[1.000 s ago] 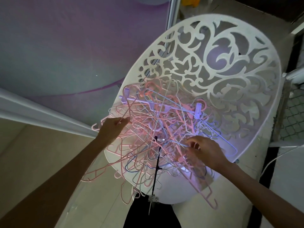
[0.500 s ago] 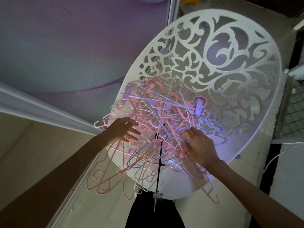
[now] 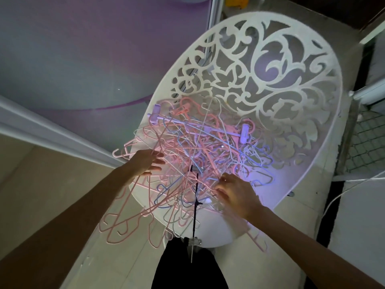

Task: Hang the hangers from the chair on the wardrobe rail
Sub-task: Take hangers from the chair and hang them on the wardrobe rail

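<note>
The white fretwork chair (image 3: 270, 84) fills most of the view, and its seat is heaped with a tangle of wire hangers (image 3: 200, 155) in pink, blue and white. Part of the heap is spilled over the near left edge of the seat, where several pink hangers (image 3: 125, 222) are seen dangling lower than they were a second ago. No wardrobe rail is shown in the view, so none of the heap can be judged to be hung yet.

Across the top of the pile a lilac clip hanger (image 3: 200, 128) is laid, with a clip at each end. A black clip hanger (image 3: 195, 207) is seen running down over the front edge of the seat, a metal clip showing at its lower end.

The left hand (image 3: 145, 161) has been moved from the pile's edge and is now spread flat against the left side of the tangle, its fingers straight and apart, with nothing gripped. The right hand (image 3: 235, 195) has been worked further into the near right of the heap; its fingers are curled among the wires, and thin pink strands appear to be pinched, though which hanger is held cannot be told.

The change is judged to be a loosening of the knot rather than a lift: one hanger is probably being teased free while the rest is steadied.
</note>
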